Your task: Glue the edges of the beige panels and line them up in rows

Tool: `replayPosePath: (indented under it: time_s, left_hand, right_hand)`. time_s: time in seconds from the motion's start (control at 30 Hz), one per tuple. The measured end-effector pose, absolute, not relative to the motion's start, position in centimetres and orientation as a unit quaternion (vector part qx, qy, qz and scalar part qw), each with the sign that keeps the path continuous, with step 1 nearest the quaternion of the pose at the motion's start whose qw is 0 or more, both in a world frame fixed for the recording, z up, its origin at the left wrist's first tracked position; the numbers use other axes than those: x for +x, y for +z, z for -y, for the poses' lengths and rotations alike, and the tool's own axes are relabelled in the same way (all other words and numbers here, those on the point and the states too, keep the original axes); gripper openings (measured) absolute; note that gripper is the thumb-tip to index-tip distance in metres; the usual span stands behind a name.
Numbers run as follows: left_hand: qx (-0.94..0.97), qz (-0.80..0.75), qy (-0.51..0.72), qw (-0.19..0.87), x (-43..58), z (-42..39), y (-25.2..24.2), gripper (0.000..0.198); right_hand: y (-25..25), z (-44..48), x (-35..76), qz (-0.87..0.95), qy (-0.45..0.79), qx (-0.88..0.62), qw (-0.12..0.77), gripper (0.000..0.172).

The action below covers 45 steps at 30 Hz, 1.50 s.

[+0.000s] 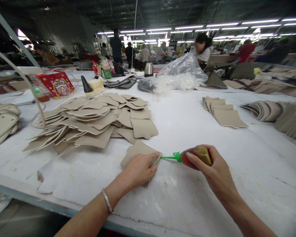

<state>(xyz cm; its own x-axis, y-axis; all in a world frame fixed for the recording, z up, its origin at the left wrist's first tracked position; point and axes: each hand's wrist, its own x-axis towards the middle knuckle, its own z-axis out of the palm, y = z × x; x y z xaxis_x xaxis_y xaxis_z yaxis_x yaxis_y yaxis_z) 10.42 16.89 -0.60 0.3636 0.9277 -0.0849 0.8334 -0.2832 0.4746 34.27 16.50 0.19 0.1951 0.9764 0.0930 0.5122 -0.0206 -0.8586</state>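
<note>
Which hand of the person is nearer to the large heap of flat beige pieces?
Left. The left hand rests on a flat beige piece by the near right edge of the heap; the right hand, holding a brown bottle with a green nozzle, is farther to the right.

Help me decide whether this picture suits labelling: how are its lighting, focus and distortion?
Head view: strip lights burn white under a dark ceiling; head view: the plastic bag shows whitish glare; head view: the left hand, right hand and bottle look fairly clear, distant workers soft; head view: the stacks at far right look blurred and stretched.
</note>
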Motion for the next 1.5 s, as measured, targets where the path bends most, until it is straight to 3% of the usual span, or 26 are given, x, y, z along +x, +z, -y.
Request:
replayPosePath:
  time_s: [0.53,0.7,0.87,1.03,1.5]
  left_hand:
    - [0.797,-0.543,0.093,0.246,10.1,-16.8,-0.4,0.056]
    - [0.793,-0.546,0.094,0.253,9.9,-16.8,-0.6,0.054]
    - [0.794,-0.544,0.093,0.253,9.9,-16.6,-0.6,0.055]
    - [0.794,-0.548,0.085,0.247,9.9,-16.4,-0.6,0.052]
    - [0.786,-0.555,0.085,0.259,10.1,-16.3,-0.7,0.051]
  right_hand:
    - [0.0,-15.4,34.1,0.594,0.375,-0.616,0.357,0.045]
    - [0.1,-15.2,34.2,0.583,0.344,-0.635,0.374,0.047]
    - [0.1,-14.5,33.9,0.602,0.411,-0.593,0.342,0.043]
    - [-0.3,-14.3,33.9,0.587,0.367,-0.621,0.367,0.043]
    - [-0.5,-13.6,33.5,0.593,0.429,-0.587,0.346,0.041]
